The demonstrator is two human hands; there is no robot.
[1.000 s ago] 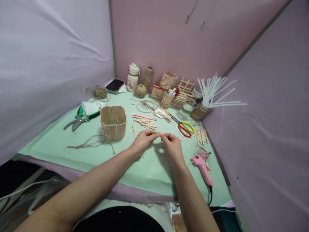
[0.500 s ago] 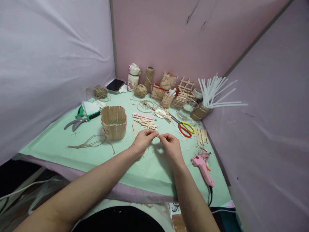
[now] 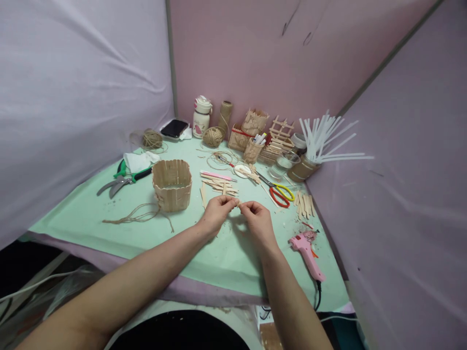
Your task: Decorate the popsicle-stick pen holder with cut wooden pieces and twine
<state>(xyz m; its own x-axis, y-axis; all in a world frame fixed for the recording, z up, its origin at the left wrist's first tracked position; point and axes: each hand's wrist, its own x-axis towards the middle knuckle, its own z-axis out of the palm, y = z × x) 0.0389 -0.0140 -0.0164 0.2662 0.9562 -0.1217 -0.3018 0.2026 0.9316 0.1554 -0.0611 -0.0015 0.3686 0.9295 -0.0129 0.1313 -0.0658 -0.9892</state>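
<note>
My left hand (image 3: 218, 213) and my right hand (image 3: 257, 218) meet at the fingertips above the green table cover, each in a pinch. Between them shows a tiny light wooden piece (image 3: 238, 203), mostly hidden by the fingers. Just beyond my left hand lies a loose pile of flat wooden sticks (image 3: 219, 185) with a pink pen (image 3: 218, 176) behind it. To the left stands a square basket of wooden sticks (image 3: 172, 197), with loose twine (image 3: 136, 217) in front of it.
A pink glue gun (image 3: 308, 255) lies right, below more sticks (image 3: 304, 204) and red-and-yellow scissors (image 3: 280, 194). Green-handled pruners (image 3: 124, 180) rest left. Along the back stand a bottle (image 3: 201, 118), twine (image 3: 213, 137), a water cup (image 3: 282, 165) and white glue sticks (image 3: 323, 138).
Both hands have shifted very slightly, their fingertips still together at the small piece. Everything on the table stays where it was.
</note>
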